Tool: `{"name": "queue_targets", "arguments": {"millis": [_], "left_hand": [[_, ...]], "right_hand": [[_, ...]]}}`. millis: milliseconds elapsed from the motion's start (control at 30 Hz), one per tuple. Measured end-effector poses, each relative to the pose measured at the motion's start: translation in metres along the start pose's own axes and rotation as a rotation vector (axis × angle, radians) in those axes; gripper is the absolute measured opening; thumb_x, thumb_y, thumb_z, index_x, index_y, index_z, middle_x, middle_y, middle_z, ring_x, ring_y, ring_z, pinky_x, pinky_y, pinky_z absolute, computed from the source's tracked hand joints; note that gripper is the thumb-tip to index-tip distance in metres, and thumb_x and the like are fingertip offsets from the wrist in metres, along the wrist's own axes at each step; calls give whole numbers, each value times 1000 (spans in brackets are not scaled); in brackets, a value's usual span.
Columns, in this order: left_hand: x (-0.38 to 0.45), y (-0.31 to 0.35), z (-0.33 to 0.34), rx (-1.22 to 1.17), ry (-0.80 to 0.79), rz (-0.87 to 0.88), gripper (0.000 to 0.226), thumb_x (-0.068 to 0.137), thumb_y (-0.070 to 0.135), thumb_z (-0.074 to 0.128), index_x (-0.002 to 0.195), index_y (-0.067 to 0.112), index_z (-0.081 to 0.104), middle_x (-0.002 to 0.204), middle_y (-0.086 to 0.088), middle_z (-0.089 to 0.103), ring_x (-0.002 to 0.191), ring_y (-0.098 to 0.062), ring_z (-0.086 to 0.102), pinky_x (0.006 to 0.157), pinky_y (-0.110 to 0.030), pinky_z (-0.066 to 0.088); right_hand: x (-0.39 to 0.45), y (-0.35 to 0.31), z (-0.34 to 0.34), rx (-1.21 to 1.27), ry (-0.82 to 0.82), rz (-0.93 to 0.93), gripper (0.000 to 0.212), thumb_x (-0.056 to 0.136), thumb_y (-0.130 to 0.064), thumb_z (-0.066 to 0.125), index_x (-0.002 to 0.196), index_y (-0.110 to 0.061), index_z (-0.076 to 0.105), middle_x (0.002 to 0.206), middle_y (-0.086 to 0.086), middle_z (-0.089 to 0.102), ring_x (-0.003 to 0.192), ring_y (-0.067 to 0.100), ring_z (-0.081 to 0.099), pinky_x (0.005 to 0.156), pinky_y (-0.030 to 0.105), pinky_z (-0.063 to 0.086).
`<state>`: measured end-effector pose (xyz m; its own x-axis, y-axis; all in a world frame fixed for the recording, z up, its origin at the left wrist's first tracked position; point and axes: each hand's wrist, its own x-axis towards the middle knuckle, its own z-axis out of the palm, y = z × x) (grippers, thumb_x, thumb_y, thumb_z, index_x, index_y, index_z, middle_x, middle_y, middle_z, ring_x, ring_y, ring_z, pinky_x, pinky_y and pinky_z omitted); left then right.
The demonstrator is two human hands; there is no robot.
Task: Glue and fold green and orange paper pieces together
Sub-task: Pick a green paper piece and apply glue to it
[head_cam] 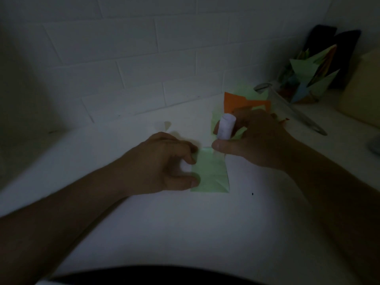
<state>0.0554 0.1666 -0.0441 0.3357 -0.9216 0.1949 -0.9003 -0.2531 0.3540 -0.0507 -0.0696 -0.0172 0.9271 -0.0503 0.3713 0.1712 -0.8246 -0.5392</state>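
Green paper piece (211, 171) lay flat near the middle of the white worktop (144, 223), pinned by both hands.

Its left edge was pinched by the left hand (162, 161), fingers curled on top and thumb at the near corner. The right hand (257, 140) pressed its thumb onto the piece's far right corner while its fingers curled round a white glue stick (226, 126), held nearly upright just beyond the piece. Behind that hand, toward the worktop's back edge, lay an orange paper piece (242, 102) on more pale green paper (244, 89). A clear ruler (292, 108) ran slantwise to the right of these, and folded coloured paper shapes (310, 79) stood in the back right corner against the tiled wall (123, 58).
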Motion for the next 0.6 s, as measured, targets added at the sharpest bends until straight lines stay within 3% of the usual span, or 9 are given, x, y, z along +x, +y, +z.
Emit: {"name": "queue_targets", "arguments": {"millis": [67,233,333,400,533,600], "left_hand": [[0,-1,0,-2,4,-10,50,72,70,69,103,31,71,124,17,68,114,-3,59,107,-12,29],[0,0,0,-9,8,-13,51,72,71,67,104,31,71,123,15,69,113,-1,56,106,-11,28],[0,0,0,-9,5,-8,51,72,71,67,103,30,71,124,15,69,114,0,56,106,-10,27],[0,0,0,-3,0,-6,51,73,71,67,103,30,71,124,14,69,113,-1,57,106,-10,27],[0,-1,0,9,0,-10,52,72,72,66,104,31,71,125,15,68,114,-4,57,106,-14,30],[0,-2,1,1,4,-8,51,72,71,67,104,31,71,125,14,68,114,-4,57,107,-17,32]], "right_hand": [[-1,4,-4,-25,15,23,21,80,-22,81,67,-15,66,75,0,72,72,10,68,70,32,53],[-4,4,-18,175,296,114,16,80,-28,81,77,-32,66,80,-9,71,77,7,70,67,23,58],[-8,-9,-9,228,48,-4,12,81,-13,80,76,-14,70,83,-1,72,80,11,70,67,15,54],[-8,-9,1,128,-71,-38,15,81,-17,82,71,-19,70,85,-3,74,81,9,70,70,16,50],[-3,4,1,8,-46,-17,17,80,-26,81,70,-22,68,85,-4,74,82,7,69,76,33,53],[-5,5,-2,-37,-15,-29,18,80,-28,79,70,-21,67,84,-2,73,81,8,68,77,35,52]]}}
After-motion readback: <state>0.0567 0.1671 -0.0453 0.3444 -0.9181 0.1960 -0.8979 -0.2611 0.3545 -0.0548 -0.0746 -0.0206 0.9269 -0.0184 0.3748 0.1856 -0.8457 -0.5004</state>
